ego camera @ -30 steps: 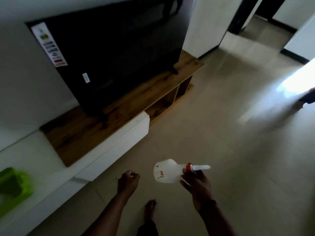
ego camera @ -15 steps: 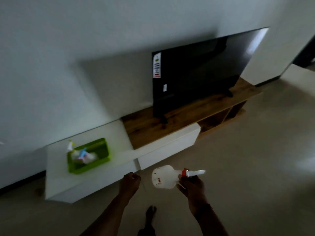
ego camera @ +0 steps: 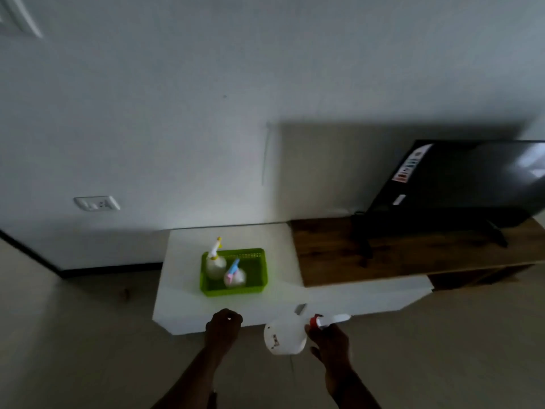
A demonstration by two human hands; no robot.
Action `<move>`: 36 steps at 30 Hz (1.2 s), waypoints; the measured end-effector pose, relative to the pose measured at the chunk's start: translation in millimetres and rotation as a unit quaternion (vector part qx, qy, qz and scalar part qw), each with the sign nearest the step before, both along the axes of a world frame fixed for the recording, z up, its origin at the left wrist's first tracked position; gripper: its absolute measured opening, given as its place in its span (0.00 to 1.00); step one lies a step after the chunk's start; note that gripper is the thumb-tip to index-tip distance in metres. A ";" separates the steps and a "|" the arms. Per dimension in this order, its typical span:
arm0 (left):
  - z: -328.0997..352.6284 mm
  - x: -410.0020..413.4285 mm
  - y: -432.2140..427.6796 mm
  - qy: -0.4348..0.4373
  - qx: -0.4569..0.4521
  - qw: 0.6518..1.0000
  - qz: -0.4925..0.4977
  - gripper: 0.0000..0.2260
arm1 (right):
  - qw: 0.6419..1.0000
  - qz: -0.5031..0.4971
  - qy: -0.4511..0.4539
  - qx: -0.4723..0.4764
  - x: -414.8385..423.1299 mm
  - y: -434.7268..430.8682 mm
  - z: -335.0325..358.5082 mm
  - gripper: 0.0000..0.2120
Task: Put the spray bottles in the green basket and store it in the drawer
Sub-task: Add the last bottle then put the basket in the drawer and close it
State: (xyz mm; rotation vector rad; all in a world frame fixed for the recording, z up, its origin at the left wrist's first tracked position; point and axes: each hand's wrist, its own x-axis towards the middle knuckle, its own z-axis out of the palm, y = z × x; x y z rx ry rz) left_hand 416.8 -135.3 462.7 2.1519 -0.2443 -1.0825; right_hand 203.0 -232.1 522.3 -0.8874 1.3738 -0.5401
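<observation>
A white spray bottle [ego camera: 284, 338] is gripped by its neck in the right hand [ego camera: 328, 340], held out over the floor with the nozzle pointed right and the body tipped left. The left hand [ego camera: 223, 326] is curled into a loose fist with nothing in it, forearm stretched forward, just before the white surface [ego camera: 182, 296]. On that surface the green basket [ego camera: 234, 271] is seen, with two spray bottles [ego camera: 215, 261] standing inside.

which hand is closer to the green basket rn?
Left. The left hand is closed, empty, at the cabinet's front edge just below the green basket. The right hand holds a white spray bottle farther right and lower.
</observation>
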 end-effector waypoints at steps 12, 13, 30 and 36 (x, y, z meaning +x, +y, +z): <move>-23.0 150.1 2.6 -0.016 0.064 0.998 0.008 0.05 | 0.999 -0.040 0.032 0.018 157.8 -41.5 -49.2 0.13; -22.9 155.5 -3.1 -0.015 0.062 0.998 0.009 0.05 | 0.998 -0.039 0.037 0.015 164.9 -48.4 -51.6 0.13; -59.4 215.5 -76.7 -0.001 0.106 0.988 0.109 0.06 | 0.970 0.137 0.188 -0.064 267.6 -189.8 -174.3 0.20; -71.1 214.7 -66.3 0.001 0.132 0.980 0.149 0.04 | 0.941 0.228 0.226 -0.103 283.2 -199.8 -203.6 0.18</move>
